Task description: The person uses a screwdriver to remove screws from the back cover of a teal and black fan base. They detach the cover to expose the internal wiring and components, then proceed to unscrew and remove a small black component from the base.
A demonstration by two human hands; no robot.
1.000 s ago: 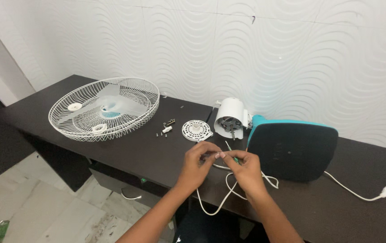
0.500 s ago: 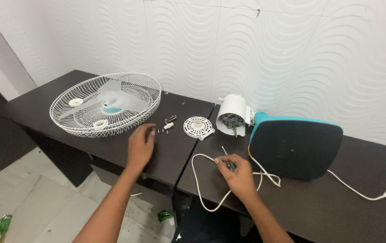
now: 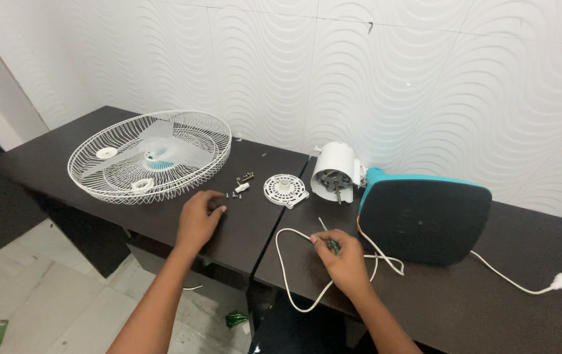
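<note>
My left hand rests on the dark table, fingers curled, just short of a few small screws; whether it holds one I cannot tell. My right hand grips a small screwdriver with a green handle, above a loop of white power cord. Behind it stands the fan base, black with a teal edge. A white fan motor lies next to the base. A round white vented cover lies between the motor and the screws.
A white wire fan guard with the pale blade inside lies at the left of the table. The cord's plug lies at the far right. A wavy white wall backs the table. Green scraps lie on the tiled floor.
My hands were together over the cord. My left hand has since moved left to the screws near the fan guard, while the right stayed put with the screwdriver.
</note>
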